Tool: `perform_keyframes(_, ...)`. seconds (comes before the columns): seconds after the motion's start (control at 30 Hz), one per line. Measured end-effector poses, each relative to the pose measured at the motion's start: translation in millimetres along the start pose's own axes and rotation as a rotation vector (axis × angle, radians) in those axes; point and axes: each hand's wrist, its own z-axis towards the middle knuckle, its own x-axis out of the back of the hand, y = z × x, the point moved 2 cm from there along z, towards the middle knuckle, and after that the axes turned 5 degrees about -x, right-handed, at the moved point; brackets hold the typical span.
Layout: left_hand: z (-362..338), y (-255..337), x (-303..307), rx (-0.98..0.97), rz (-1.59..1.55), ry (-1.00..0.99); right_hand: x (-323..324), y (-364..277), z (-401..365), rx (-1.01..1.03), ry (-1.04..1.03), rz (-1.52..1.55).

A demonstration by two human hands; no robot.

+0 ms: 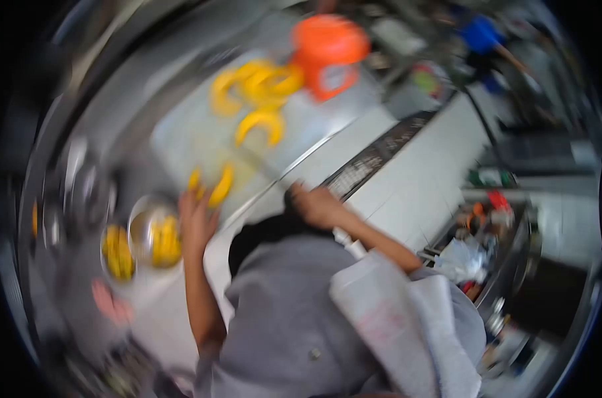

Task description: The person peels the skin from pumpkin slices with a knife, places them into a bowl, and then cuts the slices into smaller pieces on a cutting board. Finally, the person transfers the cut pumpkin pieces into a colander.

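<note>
Beside two yellow curved pieces [221, 186] on the pale cutting board [175, 136], my left hand [196, 215] reaches with its fingertips at the pieces; blur hides whether it grips one. My right hand [314, 204] is closed round the dark handle of a knife [251, 159], whose blurred blade extends over the board. A larger yellow curved piece [260, 126] lies beyond the blade, with several more yellow pieces [254, 83] behind it.
An orange container [327, 56] stands at the board's far end. Metal bowl [142, 229] and another container [118, 252], both holding yellow pieces, are at the left. A person in blue [480, 33] is at the upper right. A cluttered shelf [480, 249] stands at the right.
</note>
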Motion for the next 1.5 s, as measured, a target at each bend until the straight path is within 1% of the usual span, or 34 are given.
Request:
perform_keyframes(0.03,4,3,3,0.027,-0.025,0.045,14,-17,-6,-0.045,-0.014,-0.063)
perform_keyframes(0.07,10,8,7,0.032,-0.063,0.101,11,-12,-1,-0.039,-0.009,-0.073)
perform_keyframes(0.1,16,12,13,0.032,-0.140,0.107,13,-15,-1,-0.048,0.017,-0.098)
perform_keyframes(0.13,23,13,13,0.040,-0.169,0.101,13,-13,0,-0.044,0.021,-0.116)
perform_keyframes(0.2,31,14,10,0.048,-0.230,0.103,25,-24,-7,-0.018,0.015,-0.258)
perform_keyframes(0.27,40,15,3,0.029,-0.225,0.047,40,-34,-15,-0.015,0.005,-0.317)
perform_keyframes(0.3,39,18,-3,0.036,-0.239,0.052,45,-41,-23,-0.014,-0.030,-0.369)
perform_keyframes(0.37,43,19,-12,0.011,-0.202,0.075,46,-48,-28,-0.022,-0.068,-0.425)
perform_keyframes(0.5,48,19,-23,0.028,-0.267,0.062,43,-58,-32,-0.018,-0.116,-0.509)
perform_keyframes(0.6,45,18,-26,0.033,-0.274,0.103,18,-54,-26,0.047,-0.048,-0.448)
perform_keyframes(0.63,45,17,-26,0.036,-0.307,0.115,5,-47,-15,0.044,-0.056,-0.445)
perform_keyframes(0.7,43,15,-20,0.035,-0.336,0.124,-13,-39,7,0.091,0.010,-0.385)
perform_keyframes(0.77,38,11,-9,-0.047,-0.306,0.120,-15,-35,9,0.086,0.030,-0.371)
perform_keyframes(0.8,37,7,-3,-0.054,-0.302,0.117,-9,-41,8,0.051,0.006,-0.376)
perform_keyframes(0.87,33,1,4,-0.091,-0.243,0.024,2,-53,-1,-0.008,-0.038,-0.376)
perform_keyframes(0.97,38,1,2,-0.108,-0.266,-0.029,22,-83,-31,-0.021,-0.081,-0.395)
perform_keyframes(1.03,38,2,-3,-0.098,-0.278,-0.047,20,-83,-41,-0.026,-0.098,-0.389)
perform_keyframes(1.13,39,1,-7,-0.084,-0.305,-0.049,12,-86,-43,-0.093,-0.144,-0.366)
perform_keyframes(1.2,36,-1,-8,-0.079,-0.321,-0.050,-7,-79,-33,0.022,-0.037,-0.310)
perform_keyframes(1.23,36,-3,-8,-0.089,-0.334,-0.037,-20,-72,-24,0.015,-0.042,-0.299)
perform_keyframes(1.3,37,-6,0,-0.106,-0.338,-0.017,-33,-65,1,0.074,0.051,-0.190)
perform_keyframes(1.37,32,-10,15,-0.161,-0.193,-0.038,-36,-62,6,0.064,0.075,-0.189)
perform_keyframes(1.5,28,-22,5,-0.171,-0.236,-0.053,-8,-82,-10,-0.031,0.023,-0.200)
